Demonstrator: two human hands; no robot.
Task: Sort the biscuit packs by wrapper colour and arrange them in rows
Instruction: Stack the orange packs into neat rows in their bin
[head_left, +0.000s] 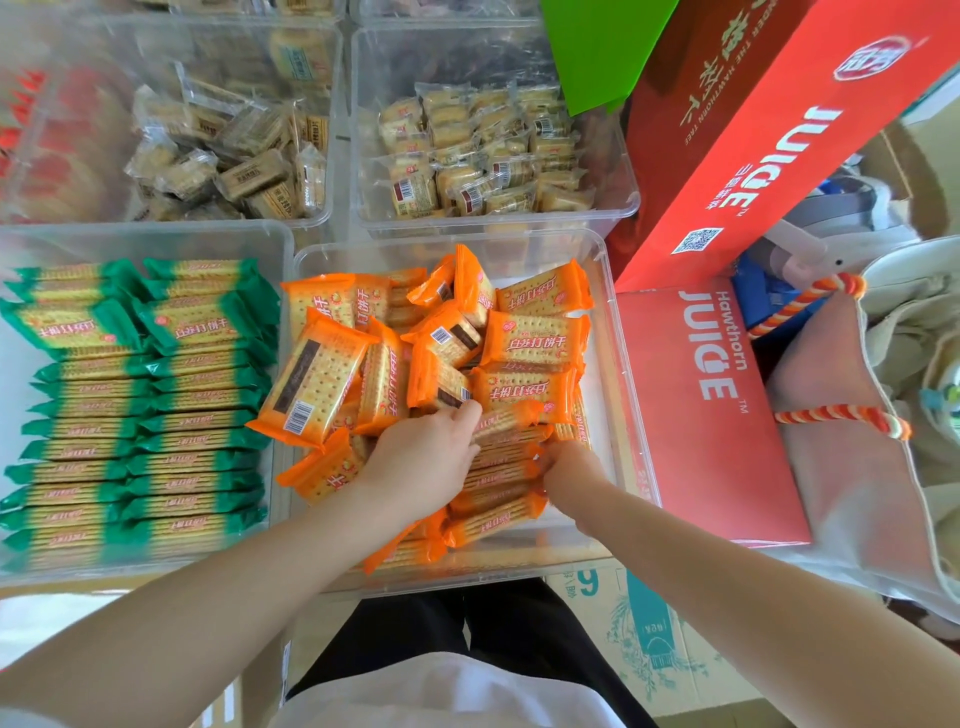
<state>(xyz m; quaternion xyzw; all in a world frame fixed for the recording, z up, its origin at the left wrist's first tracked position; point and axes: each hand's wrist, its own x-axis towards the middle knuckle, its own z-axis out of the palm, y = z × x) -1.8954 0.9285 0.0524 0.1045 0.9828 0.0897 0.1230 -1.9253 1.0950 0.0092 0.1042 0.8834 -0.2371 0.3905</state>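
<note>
Both hands reach into the clear plastic bin (618, 364) of orange-wrapped biscuit packs (535, 340). The left hand (426, 457) rests on them with curled fingers. The right hand's (569, 475) grip cannot be told.

I saw green-wrapped biscuit packs (140, 400) lying in two neat rows, while orange-wrapped biscuit packs (441, 364) lay mostly jumbled, partly rowed.

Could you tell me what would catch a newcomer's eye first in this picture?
Probably the jumbled orange packs in the near clear bin, where the left hand and right hand reach into a half-built row. Beside it on the left, green packs lie in two tidy rows. Red juice boxes stand at right.
</note>
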